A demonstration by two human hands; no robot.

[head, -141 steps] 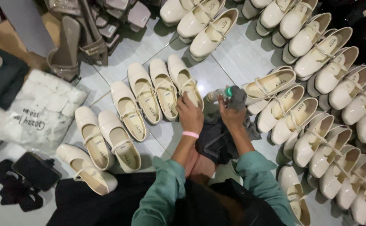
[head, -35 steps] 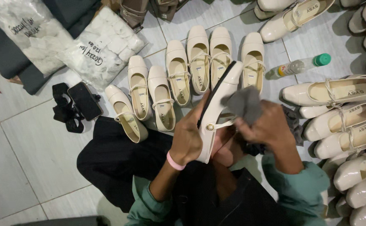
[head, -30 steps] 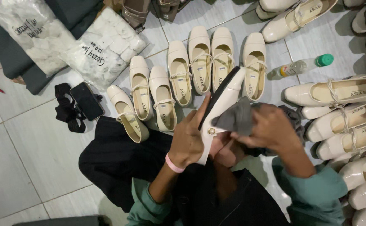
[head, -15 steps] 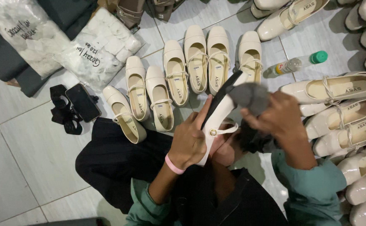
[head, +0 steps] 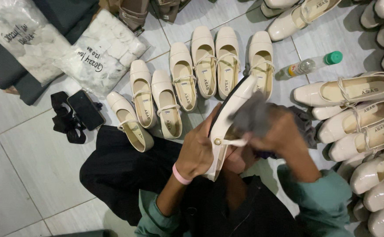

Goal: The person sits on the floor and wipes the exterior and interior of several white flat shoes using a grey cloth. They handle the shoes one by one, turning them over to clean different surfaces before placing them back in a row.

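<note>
Your left hand (head: pixel 199 151) grips the cream strap shoe (head: pixel 228 118), toe pointing up-right; your right hand (head: pixel 280 134) clutches a grey cloth (head: pixel 251 117) against it.

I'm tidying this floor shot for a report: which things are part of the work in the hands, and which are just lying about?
In hand:
left hand holding a cream shoe
right hand pressing a grey cloth on it

Lying about:
bottle
phone
black strap
two plastic bags
rows of cream shoes
</note>
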